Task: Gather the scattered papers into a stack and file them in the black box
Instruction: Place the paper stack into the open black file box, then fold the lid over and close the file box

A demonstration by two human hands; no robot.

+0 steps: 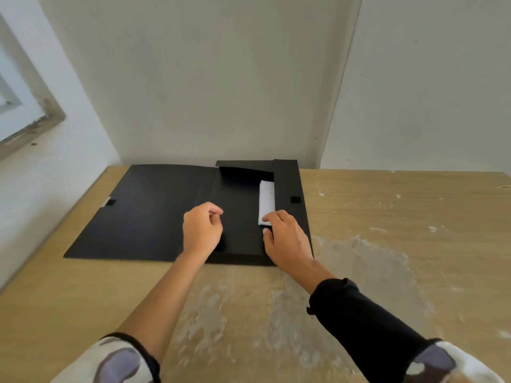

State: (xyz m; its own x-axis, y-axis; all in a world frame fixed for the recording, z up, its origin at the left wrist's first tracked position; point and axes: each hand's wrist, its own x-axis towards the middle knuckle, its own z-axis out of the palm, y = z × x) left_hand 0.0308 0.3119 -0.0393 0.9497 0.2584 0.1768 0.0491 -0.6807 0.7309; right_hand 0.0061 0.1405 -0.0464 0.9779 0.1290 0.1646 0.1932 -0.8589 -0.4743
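The black box (143, 217) lies open on the wooden table, its wide lid flat to the left and a narrow side flap (289, 186) raised on the right. Inside the tray only a strip of the white papers (266, 201) shows; a black inner flap (240, 217) covers the rest. My left hand (201, 230) hovers over that flap's left part with fingers curled and nothing in them. My right hand (287, 241) rests at the tray's near right corner, fingertips touching the papers' near end and the flap's edge.
The wooden table (387, 244) has pale worn patches at the right and in front of the box. White walls close off the far edge, meeting in a corner at upper right. A window frame (30, 111) is in the left wall.
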